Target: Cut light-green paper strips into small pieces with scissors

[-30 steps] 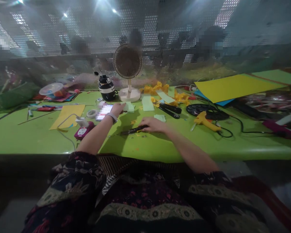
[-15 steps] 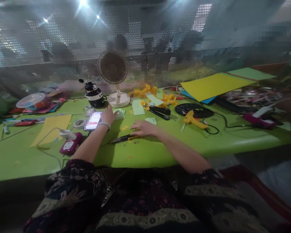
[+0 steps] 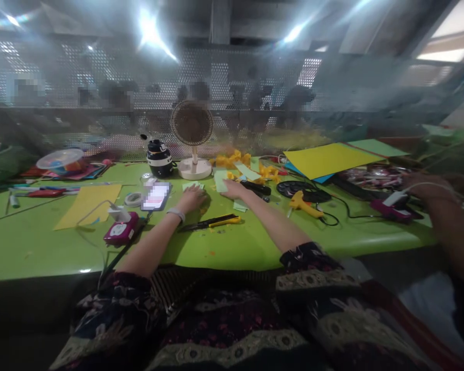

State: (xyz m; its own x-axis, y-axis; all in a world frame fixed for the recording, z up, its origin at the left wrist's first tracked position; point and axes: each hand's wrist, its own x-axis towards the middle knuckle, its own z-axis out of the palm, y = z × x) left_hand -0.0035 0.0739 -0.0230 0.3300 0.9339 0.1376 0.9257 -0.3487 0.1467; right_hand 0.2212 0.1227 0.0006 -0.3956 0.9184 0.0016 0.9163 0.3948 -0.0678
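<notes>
My left hand (image 3: 192, 198) lies over a small pile of pale green paper slips (image 3: 193, 184), its fingers spread and touching them. My right hand (image 3: 234, 189) reaches across to a larger pale green paper piece (image 3: 219, 178), with its fingers closed at the paper's right edge. Nearer to me, a black-and-yellow utility knife (image 3: 226, 220) lies loose beside a slim dark tool (image 3: 195, 225). A black stapler (image 3: 257, 188) sits just right of my right hand, partly hidden by it. More green slips (image 3: 239, 205) lie under my right forearm.
A phone (image 3: 156, 197), tape roll (image 3: 134, 199) and purple power adapter (image 3: 121, 229) are at left. Behind stand a fan (image 3: 193, 126) and black bottle (image 3: 160, 158), near orange crumpled paper (image 3: 232, 158). A yellow glue gun (image 3: 306, 204) lies right; another person's arm (image 3: 436, 206) reaches in.
My left hand has moved from the phone to the green slips. My right hand has left the utility knife and moved forward to the larger paper. Another person's arm has come in at right.
</notes>
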